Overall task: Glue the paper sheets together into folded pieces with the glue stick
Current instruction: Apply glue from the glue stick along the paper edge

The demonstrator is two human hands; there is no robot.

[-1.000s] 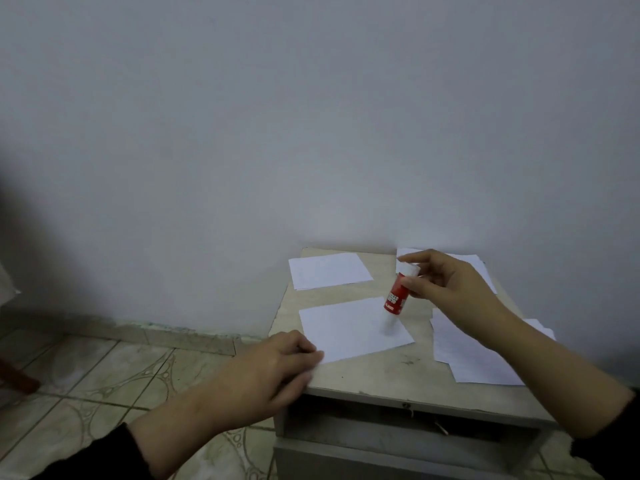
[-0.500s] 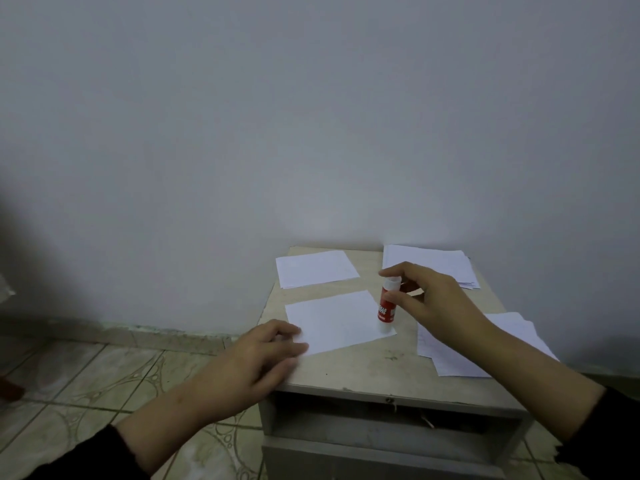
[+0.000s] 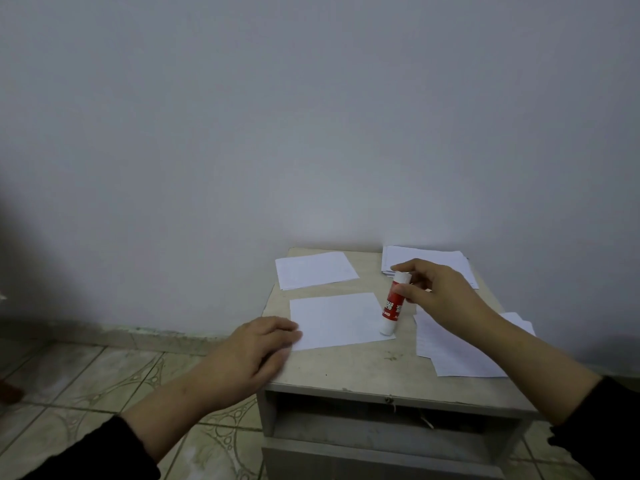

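Standing nearly upright, one glue stick (image 3: 393,304) presses its tip on the central sheet's (image 3: 337,320) 4 o'clock corner, pinched by the right hand (image 3: 438,294). The left hand (image 3: 252,351), fingers flat, holds the sheet's 8 o'clock corner. Three more paper lots lie on the bench (image 3: 353,372): 11 o'clock sheet (image 3: 315,270), 1 o'clock stack (image 3: 429,259), 3 o'clock pile (image 3: 453,355). The front strip is bare.

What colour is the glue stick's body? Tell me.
Red with white lettering, on the glue stick; head view.

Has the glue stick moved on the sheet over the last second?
Yes. The glue stick, gripped by the right hand, has gone from above the center sheet down to its near right corner, tip touching.
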